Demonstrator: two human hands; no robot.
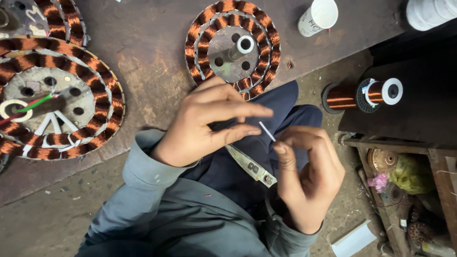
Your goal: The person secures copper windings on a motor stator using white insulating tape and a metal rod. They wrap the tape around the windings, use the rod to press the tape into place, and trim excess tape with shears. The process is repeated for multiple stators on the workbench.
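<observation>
— What's in that wooden crate (435,157) on the right?

— A brass-coloured round part (382,160), a yellow-green bag (410,173) and a scrap of pink (379,182); lower down it's too dark to tell.

— Any cups?

— A white paper cup (318,17) at the far edge of the bench (143,43), its inside hidden. A white container (431,12) in the far right corner is cut off.

— Labels?

— A white card (353,240) on the floor, near right. The copper wire spool (364,94) has white ends.

— And the hands?

— Over the lap. The right hand (309,178) has its grip pinched on a thin white strip (267,131); the left hand (204,123) has fingers loosely apart just beside it. Scissors (250,165) lie half hidden beneath.
</observation>
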